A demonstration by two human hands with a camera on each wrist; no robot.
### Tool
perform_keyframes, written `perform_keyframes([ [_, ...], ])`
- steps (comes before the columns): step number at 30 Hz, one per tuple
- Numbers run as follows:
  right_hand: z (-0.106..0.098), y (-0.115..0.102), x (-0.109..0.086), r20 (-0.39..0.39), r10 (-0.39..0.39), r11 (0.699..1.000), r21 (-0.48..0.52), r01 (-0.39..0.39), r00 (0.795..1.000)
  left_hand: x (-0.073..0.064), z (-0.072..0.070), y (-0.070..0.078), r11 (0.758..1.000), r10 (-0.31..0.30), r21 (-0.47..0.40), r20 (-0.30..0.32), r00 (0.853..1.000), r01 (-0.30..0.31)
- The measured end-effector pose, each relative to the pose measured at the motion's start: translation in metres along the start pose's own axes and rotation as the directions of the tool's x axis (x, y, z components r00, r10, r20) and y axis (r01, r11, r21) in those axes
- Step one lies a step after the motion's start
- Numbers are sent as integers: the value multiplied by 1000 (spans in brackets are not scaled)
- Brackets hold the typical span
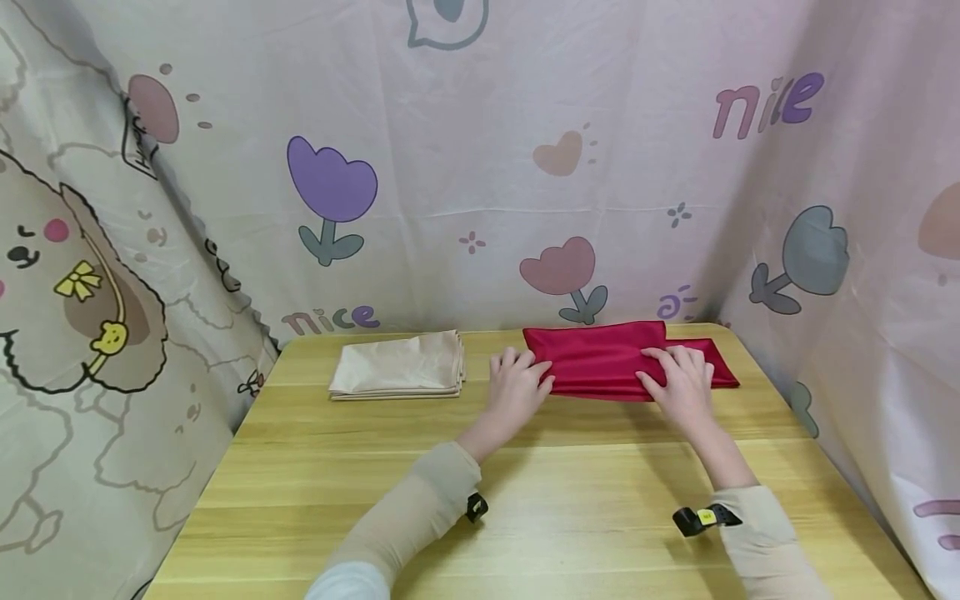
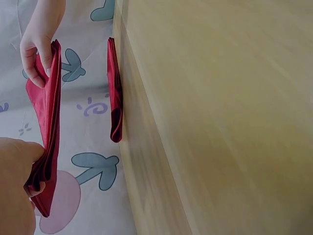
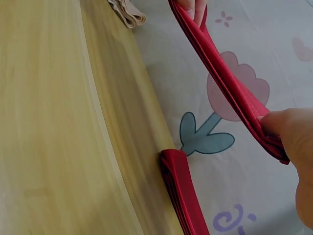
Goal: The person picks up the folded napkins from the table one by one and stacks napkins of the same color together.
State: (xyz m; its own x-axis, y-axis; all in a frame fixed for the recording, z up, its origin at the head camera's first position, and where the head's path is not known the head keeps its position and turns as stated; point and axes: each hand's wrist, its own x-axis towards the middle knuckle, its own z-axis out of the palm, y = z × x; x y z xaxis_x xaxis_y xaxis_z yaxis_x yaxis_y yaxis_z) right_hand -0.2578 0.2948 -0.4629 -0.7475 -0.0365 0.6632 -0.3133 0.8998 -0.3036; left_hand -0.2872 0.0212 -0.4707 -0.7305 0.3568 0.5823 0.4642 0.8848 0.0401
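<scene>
A folded red satin cloth is held up off the table between both hands, its layers stacked along the lower edge in the left wrist view. My left hand pinches its left end, thumb on the near side. At the other end my right hand grips it between thumb and fingers. Beneath and to the right, a second folded red cloth lies on the table; the held one partly covers it in the head view. That lower cloth shows its rounded fold in the right wrist view.
A folded beige cloth lies at the back left of the wooden table. A printed curtain hangs right behind the table's back edge and along both sides. Black wrist cameras sit at both cuffs.
</scene>
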Motion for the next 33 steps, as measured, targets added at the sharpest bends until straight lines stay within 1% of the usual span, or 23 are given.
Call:
perform_keyframes([
  [3, -3, 4, 0, 0, 10, 1000, -12, -10, 1000, 3, 2, 4, 1000, 2, 2, 14, 1000, -2],
  [11, -10, 14, -2, -17, 8, 999, -34, -8, 1000, 11, 10, 16, 1000, 4, -23, 20, 1000, -4],
  [14, -12, 18, -2, -10, 19, 999, -46, -19, 1000, 12, 14, 20, 1000, -2, -26, 25, 1000, 2],
  [20, -15, 25, -1, 0, 34, 997, -64, -34, 999, 15, 19, 31, 999, -25, -42, 39, 999, 27],
  [26, -18, 34, -2, 8, 61, 996, -72, -60, 998, 17, 22, 42, 998, -47, -47, 79, 996, 51],
  [33, -19, 41, -1, 2, 75, 994, -77, -75, 997, 22, 27, 49, 996, -63, -60, 93, 994, 69],
])
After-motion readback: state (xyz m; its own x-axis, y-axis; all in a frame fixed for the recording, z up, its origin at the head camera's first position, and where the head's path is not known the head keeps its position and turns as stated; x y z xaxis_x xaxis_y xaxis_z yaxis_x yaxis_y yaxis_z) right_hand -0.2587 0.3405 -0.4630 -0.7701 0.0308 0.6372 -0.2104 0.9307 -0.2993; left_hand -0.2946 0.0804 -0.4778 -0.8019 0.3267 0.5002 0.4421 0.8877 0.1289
